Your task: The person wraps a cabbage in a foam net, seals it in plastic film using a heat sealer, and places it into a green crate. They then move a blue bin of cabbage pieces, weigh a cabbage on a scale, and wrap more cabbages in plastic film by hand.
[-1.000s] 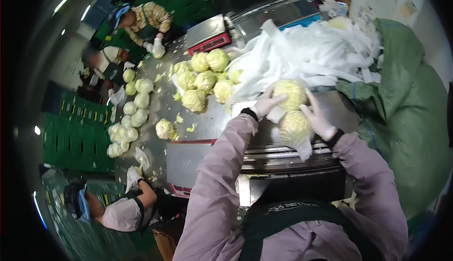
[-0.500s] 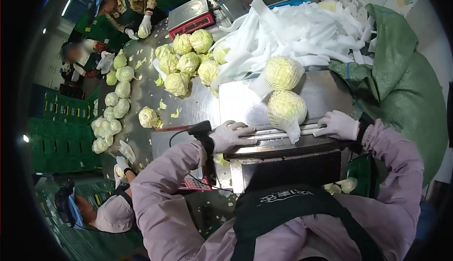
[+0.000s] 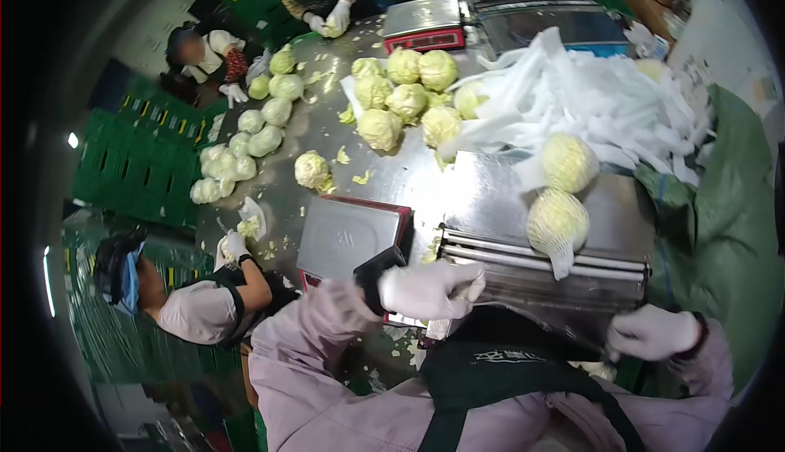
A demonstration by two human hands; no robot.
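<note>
My left hand (image 3: 433,290), in a white glove, is closed in front of the wrapping machine (image 3: 540,276), fingers pinched together. My right hand (image 3: 654,332), also gloved, is closed lower at the right. A faint, see-through sheet of plastic film (image 3: 531,319) seems to stretch between them; its edges are hard to make out. On the machine's metal top and rollers rest two cabbages in white foam net sleeves, the far cabbage (image 3: 570,162) and the near cabbage (image 3: 558,221). The near sleeve's gathered tail points toward me.
Left of the machine stands a scale (image 3: 347,235). Bare cabbages (image 3: 406,102) sit beyond it, beside a heap of white foam sleeves (image 3: 589,96). Wrapped cabbages (image 3: 245,145) line the table's left side. A green sack (image 3: 728,223) is at right. Co-workers (image 3: 196,305) stand around the table.
Both hands have left the roller bars and come back toward my body, their fingers now closed. The view has shifted, showing the left scale more fully. The two netted cabbages stay on the machine.
</note>
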